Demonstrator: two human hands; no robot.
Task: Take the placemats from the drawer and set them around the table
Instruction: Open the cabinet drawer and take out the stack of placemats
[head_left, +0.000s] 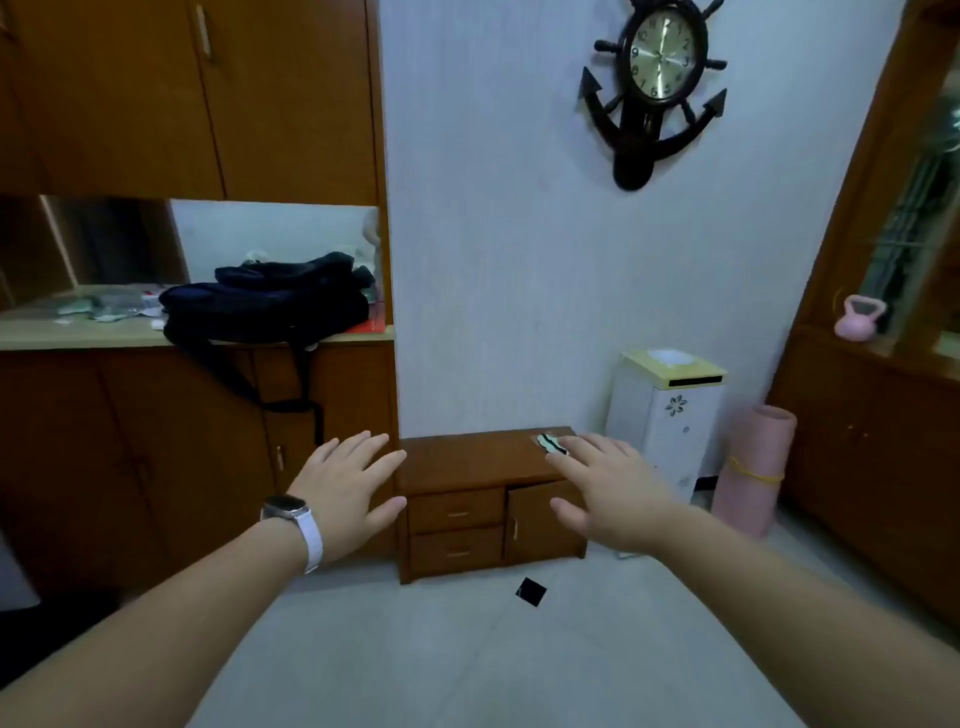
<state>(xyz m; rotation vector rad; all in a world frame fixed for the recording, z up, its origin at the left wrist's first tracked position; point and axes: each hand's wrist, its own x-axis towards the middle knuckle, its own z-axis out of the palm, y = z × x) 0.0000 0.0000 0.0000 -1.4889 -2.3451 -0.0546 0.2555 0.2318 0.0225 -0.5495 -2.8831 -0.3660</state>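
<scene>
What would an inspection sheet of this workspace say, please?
Surface: pale floor, with a low cabinet standing on it.
Job's things: both drawers shut; placemats and table nothing seen.
Clutter: patterned scrap on the cabinet; black square on the floor.
Grippers: left hand and right hand open, holding nothing, stretched toward the cabinet.
Cables: nothing clearly seen.
Surroundings: backpack on counter, clock, white bin, pink roll, kettlebell.
</scene>
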